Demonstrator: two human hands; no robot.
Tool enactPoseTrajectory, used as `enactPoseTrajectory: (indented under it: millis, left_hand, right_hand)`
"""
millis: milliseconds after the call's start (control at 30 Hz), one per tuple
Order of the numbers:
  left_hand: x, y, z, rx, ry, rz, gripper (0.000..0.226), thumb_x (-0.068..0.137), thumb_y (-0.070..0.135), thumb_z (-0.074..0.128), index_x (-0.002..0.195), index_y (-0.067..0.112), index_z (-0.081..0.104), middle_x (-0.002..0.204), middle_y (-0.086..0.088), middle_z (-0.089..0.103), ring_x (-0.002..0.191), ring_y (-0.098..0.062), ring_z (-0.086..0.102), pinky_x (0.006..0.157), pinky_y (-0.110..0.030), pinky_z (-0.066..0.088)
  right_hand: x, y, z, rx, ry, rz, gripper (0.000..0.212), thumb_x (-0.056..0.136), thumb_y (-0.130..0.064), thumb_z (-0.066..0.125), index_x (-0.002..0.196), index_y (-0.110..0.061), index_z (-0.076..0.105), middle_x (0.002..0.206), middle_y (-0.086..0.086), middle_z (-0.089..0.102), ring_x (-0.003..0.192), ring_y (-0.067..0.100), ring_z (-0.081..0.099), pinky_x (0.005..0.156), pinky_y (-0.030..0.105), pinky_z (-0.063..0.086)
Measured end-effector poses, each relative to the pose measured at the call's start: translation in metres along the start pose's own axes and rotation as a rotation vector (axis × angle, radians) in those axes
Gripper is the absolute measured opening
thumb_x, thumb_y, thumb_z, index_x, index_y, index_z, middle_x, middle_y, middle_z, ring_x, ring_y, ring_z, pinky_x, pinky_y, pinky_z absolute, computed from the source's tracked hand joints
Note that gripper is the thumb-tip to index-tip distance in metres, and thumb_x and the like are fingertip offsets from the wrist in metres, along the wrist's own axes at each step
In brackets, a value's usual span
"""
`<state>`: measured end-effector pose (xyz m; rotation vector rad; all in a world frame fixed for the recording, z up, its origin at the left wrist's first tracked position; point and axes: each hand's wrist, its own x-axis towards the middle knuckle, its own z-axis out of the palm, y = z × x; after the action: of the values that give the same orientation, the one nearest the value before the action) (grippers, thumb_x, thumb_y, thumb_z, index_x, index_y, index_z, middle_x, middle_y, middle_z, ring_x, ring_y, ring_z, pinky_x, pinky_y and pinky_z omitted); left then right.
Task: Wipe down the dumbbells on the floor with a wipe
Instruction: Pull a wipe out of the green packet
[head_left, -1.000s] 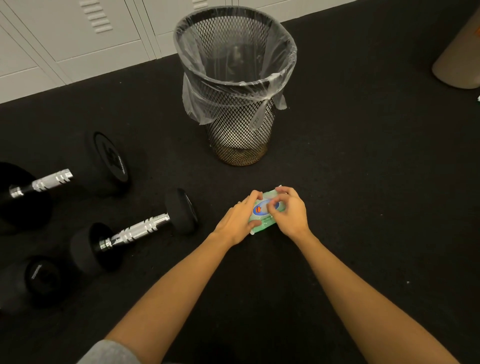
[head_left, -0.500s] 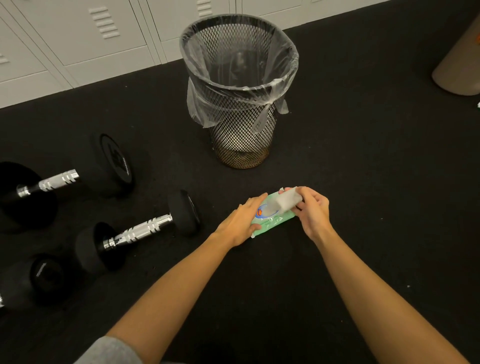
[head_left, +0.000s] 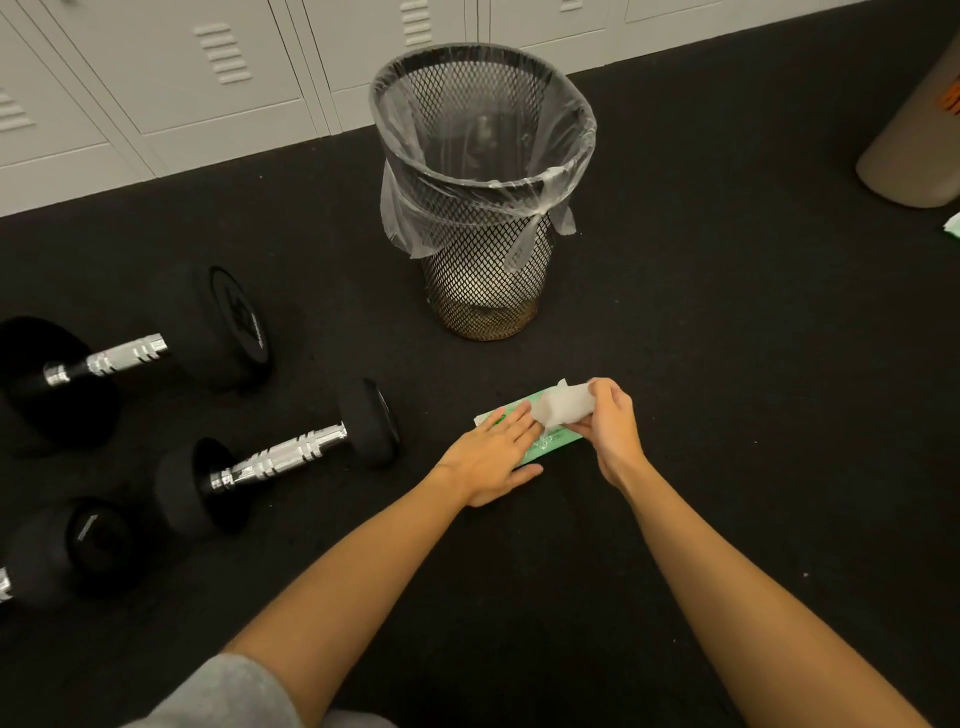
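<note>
A green pack of wipes (head_left: 556, 444) lies flat on the black floor in front of me. My left hand (head_left: 493, 457) presses on it with straight fingers. My right hand (head_left: 610, 421) pinches a white wipe (head_left: 563, 402) that rises out of the pack's top. To the left lie three black dumbbells with chrome handles: a small one (head_left: 280, 457) nearest the pack, a large one (head_left: 124, 356) behind it, and a third (head_left: 62, 551) cut off by the left edge.
A black mesh bin (head_left: 483, 208) lined with a clear bag stands just beyond the pack. White lockers (head_left: 208, 78) run along the back. A beige cone-shaped base (head_left: 914, 140) and a scrap of green-white packaging (head_left: 953, 226) sit at the far right.
My right hand went from picking at the pack's opening to pulling a white wipe up and out to the right. My left hand flattened onto the pack.
</note>
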<state>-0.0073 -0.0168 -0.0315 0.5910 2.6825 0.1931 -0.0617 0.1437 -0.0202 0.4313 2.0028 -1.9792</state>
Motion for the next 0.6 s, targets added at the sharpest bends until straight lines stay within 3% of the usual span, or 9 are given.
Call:
enactPoseTrajectory:
  millis: [233, 367, 467, 600]
  left_hand:
    - [-0.004, 0.006, 0.006, 0.025, -0.108, -0.028, 0.070, 0.100, 0.054, 0.020, 0.152, 0.011, 0.002, 0.160, -0.009, -0.007, 0.146, -0.018, -0.013, 0.116, -0.034, -0.008]
    - [-0.003, 0.009, 0.011, -0.057, -0.120, -0.054, 0.074, 0.099, 0.055, 0.024, 0.152, 0.010, -0.001, 0.160, -0.009, -0.008, 0.145, -0.018, -0.016, 0.118, -0.037, -0.006]
    - [-0.001, 0.011, 0.007, -0.158, -0.125, -0.081, 0.071, 0.100, 0.051, 0.029, 0.152, 0.012, 0.001, 0.160, -0.009, -0.006, 0.146, -0.017, -0.014, 0.119, -0.038, -0.005]
    - [-0.004, 0.014, 0.000, -0.519, -0.012, -0.193, 0.068, 0.097, 0.036, 0.049, 0.153, 0.019, 0.015, 0.161, -0.006, 0.007, 0.147, -0.023, 0.008, 0.120, -0.041, 0.014]
  right_hand:
    - [0.000, 0.020, 0.004, -0.181, -0.053, 0.010, 0.017, 0.102, -0.023, 0.038, 0.096, -0.018, 0.052, 0.106, 0.004, 0.053, 0.102, 0.019, 0.056, 0.091, 0.043, 0.053]
    - [0.000, 0.026, 0.003, -0.263, -0.071, -0.001, 0.018, 0.102, -0.025, 0.036, 0.103, -0.015, 0.050, 0.105, 0.004, 0.052, 0.095, 0.015, 0.052, 0.080, 0.034, 0.047]
    - [0.001, 0.027, 0.004, -0.265, -0.074, -0.005, 0.016, 0.102, -0.022, 0.036, 0.102, -0.014, 0.050, 0.102, 0.003, 0.050, 0.089, 0.012, 0.049, 0.074, 0.029, 0.043]
    - [0.000, 0.017, 0.007, -0.213, -0.084, 0.027, 0.015, 0.100, -0.022, 0.039, 0.097, -0.016, 0.053, 0.113, 0.012, 0.053, 0.104, 0.021, 0.055, 0.092, 0.042, 0.050]
